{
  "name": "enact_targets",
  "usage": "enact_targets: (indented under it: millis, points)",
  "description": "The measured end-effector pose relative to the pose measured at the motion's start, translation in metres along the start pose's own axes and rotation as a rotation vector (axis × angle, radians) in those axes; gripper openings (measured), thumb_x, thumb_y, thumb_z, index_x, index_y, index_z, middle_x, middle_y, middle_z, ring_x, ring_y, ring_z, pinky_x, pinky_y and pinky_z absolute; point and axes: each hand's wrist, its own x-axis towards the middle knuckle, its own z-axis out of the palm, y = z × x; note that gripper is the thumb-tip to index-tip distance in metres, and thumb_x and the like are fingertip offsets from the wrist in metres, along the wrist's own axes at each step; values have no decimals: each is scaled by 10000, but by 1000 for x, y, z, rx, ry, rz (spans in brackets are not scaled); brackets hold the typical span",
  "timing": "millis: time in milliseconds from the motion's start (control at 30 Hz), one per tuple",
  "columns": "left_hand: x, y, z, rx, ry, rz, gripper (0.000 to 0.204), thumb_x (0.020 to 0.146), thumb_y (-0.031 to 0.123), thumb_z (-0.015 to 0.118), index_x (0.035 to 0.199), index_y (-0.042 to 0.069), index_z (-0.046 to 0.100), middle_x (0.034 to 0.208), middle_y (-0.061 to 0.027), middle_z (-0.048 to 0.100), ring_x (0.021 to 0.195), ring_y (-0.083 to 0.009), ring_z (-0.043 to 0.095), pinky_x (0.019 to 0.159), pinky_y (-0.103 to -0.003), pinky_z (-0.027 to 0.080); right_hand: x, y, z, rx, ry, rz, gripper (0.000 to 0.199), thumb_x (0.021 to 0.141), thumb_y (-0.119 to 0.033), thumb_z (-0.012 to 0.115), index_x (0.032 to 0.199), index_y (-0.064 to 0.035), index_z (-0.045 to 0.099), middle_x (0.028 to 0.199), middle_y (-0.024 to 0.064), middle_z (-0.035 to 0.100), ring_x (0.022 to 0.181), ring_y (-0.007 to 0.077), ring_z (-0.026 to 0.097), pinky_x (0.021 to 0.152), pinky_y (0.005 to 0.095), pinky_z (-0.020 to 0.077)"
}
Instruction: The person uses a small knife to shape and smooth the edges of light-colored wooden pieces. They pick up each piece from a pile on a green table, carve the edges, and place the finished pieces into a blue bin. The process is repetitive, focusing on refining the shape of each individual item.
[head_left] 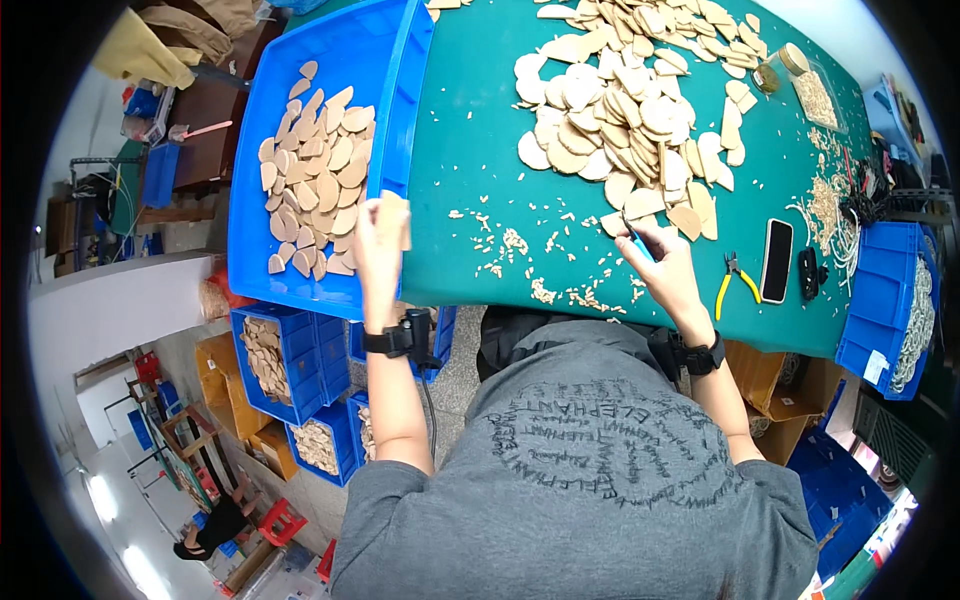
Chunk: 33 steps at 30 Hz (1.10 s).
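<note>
My left hand [376, 250] is closed on a flat light-wood piece [396, 216], held above the near right wall of a big blue bin [245, 205]. Inside that bin lies a heap of half-round wooden pieces [325, 170]. My right hand [668, 272] grips a slim blue-handled tool [637, 244] with a dark tip; its exact kind is hidden by the fingers. The tool's tip is beside the near edge of a large pile of rounded wooden pieces [600, 100] on the green tabletop [460, 130].
Small wooden pegs [515, 240] are scattered before me. To the right lie yellow-handled cutting pliers [735, 285], a phone [777, 262] and a small black object [810, 270]. A glass jar [766, 78] and a peg tray [815, 100] stand farther back. Blue bins [285, 370] sit below left.
</note>
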Motion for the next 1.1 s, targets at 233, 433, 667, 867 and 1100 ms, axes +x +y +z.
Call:
enact_targets:
  millis: [233, 433, 667, 867, 1100]
  points:
    - [72, 47, 11, 292, 238, 386, 302, 796, 242, 727, 1001, 40, 635, 987, -156, 580, 987, -311, 536, 882, -416, 415, -15, 0, 8, 89, 145, 1, 253, 820, -173, 718, 1004, -2, 686, 753, -6, 645, 637, 41, 519, 580, 205, 423]
    - [34, 62, 212, 296, -359, 29, 472, 740, 454, 719, 985, 54, 664, 1083, -213, 600, 975, -383, 580, 863, -473, 471, -25, -1, -7, 141, 246, 0, 224, 839, -151, 703, 986, 16, 681, 769, 0, 636, 670, 37, 526, 596, 194, 425]
    - [15, 81, 210, -212, -323, 94, 226, 816, 251, 612, 810, 29, 569, 808, -86, 600, 791, -227, 606, 770, -323, 485, -30, 11, -23, 196, 262, 42, 227, 838, -139, 706, 991, 26, 675, 799, 3, 644, 720, 37, 544, 634, 198, 446]
    - [-6, 109, 145, -1142, -845, -305, 244, 934, 272, 518, 874, 40, 564, 831, -54, 601, 762, -158, 589, 754, -317, 510, -8, -20, -9, 61, 63, 2, 306, 832, -283, 702, 1024, -45, 690, 844, 56, 674, 716, 113, 603, 659, 252, 471]
    - [-28, 159, 96, -839, -636, -42, 363, 842, 75, 696, 1184, -1, 600, 1017, -71, 652, 910, -110, 621, 771, -247, 525, 5, -42, -6, -27, -7, -15, 373, 825, -328, 700, 1065, -45, 677, 896, 77, 679, 778, 144, 621, 695, 273, 483]
